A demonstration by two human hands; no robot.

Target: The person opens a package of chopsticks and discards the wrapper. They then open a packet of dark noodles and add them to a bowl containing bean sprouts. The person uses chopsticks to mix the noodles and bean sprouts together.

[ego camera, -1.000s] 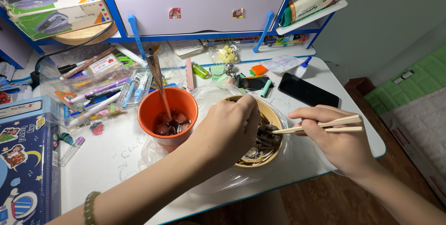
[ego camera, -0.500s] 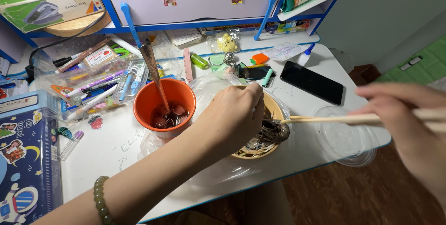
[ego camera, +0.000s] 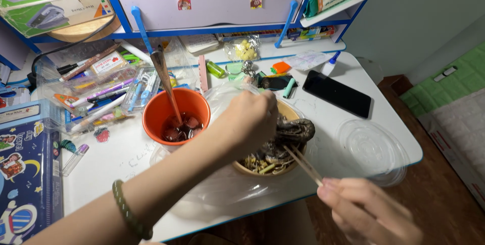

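- Gripping a pair of chopsticks (ego camera: 302, 163), the right hand (ego camera: 366, 212) sits at 5 o'clock in the view, its fingers (ego camera: 337, 190) clenched round the near ends.
- Chopstick tips reach up toward 11 o'clock into the bowl (ego camera: 298, 155), ending among the dark food (ego camera: 293, 129) heaped there.
- The left hand (ego camera: 246, 119) hangs over the bowl's 9 o'clock rim, fingers curled down; what they hold is hidden, so I cannot tell whether they grasp anything.
- A green bead bracelet (ego camera: 130, 218) rings the left wrist.
- The bowl stands on clear plastic wrap (ego camera: 230, 189) near the middle of the white surface (ego camera: 118, 166).
- Just beside the bowl at 9 o'clock is an orange cup (ego camera: 174, 118) of dark liquid with a spoon (ego camera: 166, 80) leaning in it.
- A clear lid (ego camera: 373, 148) lies at the bowl's 3 o'clock, apart from it.
- A black phone (ego camera: 338, 93) lies at 1 o'clock.
- Pens in clear cases (ego camera: 96, 96) crowd the 10 o'clock side.
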